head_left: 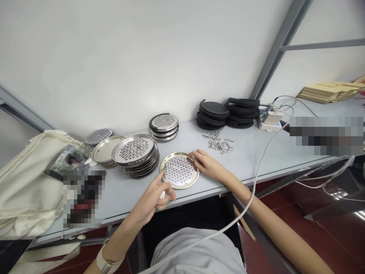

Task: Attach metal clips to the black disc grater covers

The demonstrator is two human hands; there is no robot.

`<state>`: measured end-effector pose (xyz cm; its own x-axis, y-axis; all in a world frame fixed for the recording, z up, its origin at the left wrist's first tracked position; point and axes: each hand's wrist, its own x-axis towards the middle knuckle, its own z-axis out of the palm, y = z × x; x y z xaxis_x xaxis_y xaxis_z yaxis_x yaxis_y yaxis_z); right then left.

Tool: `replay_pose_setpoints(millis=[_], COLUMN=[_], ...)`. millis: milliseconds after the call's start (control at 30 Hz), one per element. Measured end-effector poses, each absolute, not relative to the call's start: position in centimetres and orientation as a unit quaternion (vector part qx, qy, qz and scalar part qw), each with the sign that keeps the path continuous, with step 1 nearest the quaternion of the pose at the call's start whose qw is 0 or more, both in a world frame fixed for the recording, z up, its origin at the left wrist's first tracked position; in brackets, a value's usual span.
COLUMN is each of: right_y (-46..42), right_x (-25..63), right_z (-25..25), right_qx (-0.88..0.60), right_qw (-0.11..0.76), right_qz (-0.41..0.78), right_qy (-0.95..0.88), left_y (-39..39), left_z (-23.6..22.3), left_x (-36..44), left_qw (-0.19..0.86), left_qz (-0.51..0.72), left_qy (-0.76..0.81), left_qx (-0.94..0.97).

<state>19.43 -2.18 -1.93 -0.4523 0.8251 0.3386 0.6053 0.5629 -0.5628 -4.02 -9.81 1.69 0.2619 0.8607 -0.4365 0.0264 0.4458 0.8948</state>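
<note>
A round metal grater disc point(179, 171) with a gold-coloured rim lies flat near the table's front edge. My right hand point(207, 164) grips its right rim with bent fingers. At the left rim, the index finger of my left hand point(156, 194) touches the edge. The other fingers of that hand are curled round a small white wad point(162, 195), mostly hidden. Left of the disc stands a tall stack of grater discs point(137, 150), beside a pile of plain gold-rimmed plates point(107, 150).
Another grater stack point(164, 125) stands by the wall, right of which are black rings and discs point(213, 112). Loose metal clips point(221, 144) lie in front of them. A white cable point(258, 167) crosses before my right forearm. Cream cloth point(28, 179) covers the left end.
</note>
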Motion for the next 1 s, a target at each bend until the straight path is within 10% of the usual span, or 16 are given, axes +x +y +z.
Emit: replay_pose_setpoints(millis=[567, 1000], right_y=[-2.2, -2.4], right_x=[19.0, 19.2], right_z=[-2.5, -1.9], right_qx=[-0.423, -0.421], right_qw=[0.297, 0.243], right_qz=[0.187, 0.157], right_qy=[-0.836, -0.86], left_y=[-9.7, -9.7], left_z=[2.0, 0.7], left_x=[-3.2, -5.6], left_qw=[0.742, 0.399], left_qz=[0.412, 0.158], left_qy=[0.447, 0.586], left_qx=[0.281, 0.688])
